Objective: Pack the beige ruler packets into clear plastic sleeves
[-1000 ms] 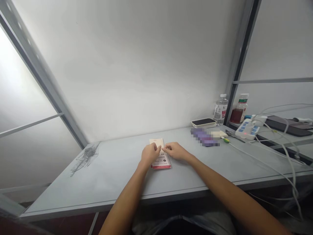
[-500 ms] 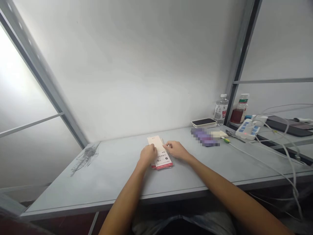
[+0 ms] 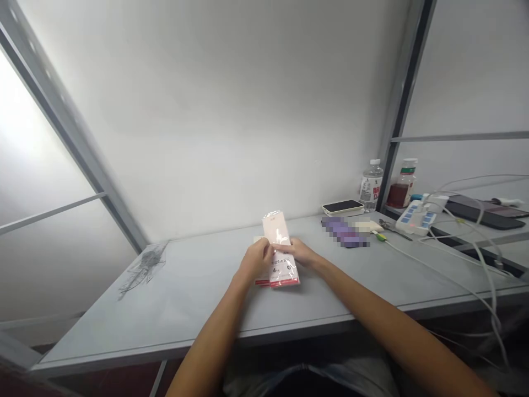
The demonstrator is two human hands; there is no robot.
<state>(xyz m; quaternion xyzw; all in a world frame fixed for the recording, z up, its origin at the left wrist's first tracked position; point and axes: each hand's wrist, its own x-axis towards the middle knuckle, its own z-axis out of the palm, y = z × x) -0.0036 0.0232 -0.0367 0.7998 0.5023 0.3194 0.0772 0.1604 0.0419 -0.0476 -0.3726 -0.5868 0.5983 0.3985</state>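
Both my hands hold a cream-and-red printed leaflet in a clear plastic sleeve (image 3: pixel 281 251), its top end lifted off the table and tilted upward. My left hand (image 3: pixel 257 260) grips its left side, and my right hand (image 3: pixel 300 252) pinches its right edge. Beneath them, a second cream sheet with a red edge (image 3: pixel 262 283) lies on the table, partly hidden by my left hand. The sleeve's printing is too small and glare-covered to read.
The grey table (image 3: pixel 185 292) has a scribbled mark at left. At the back right are a black-topped device (image 3: pixel 343 206), a blurred purple object (image 3: pixel 345 232), a water bottle (image 3: pixel 371 186), a power strip (image 3: pixel 416 218), and white cables.
The plastic-sleeved leaflet has risen from the table and tilted upward between my hands. My hands have closed on it, and the sheet beneath now shows separately.
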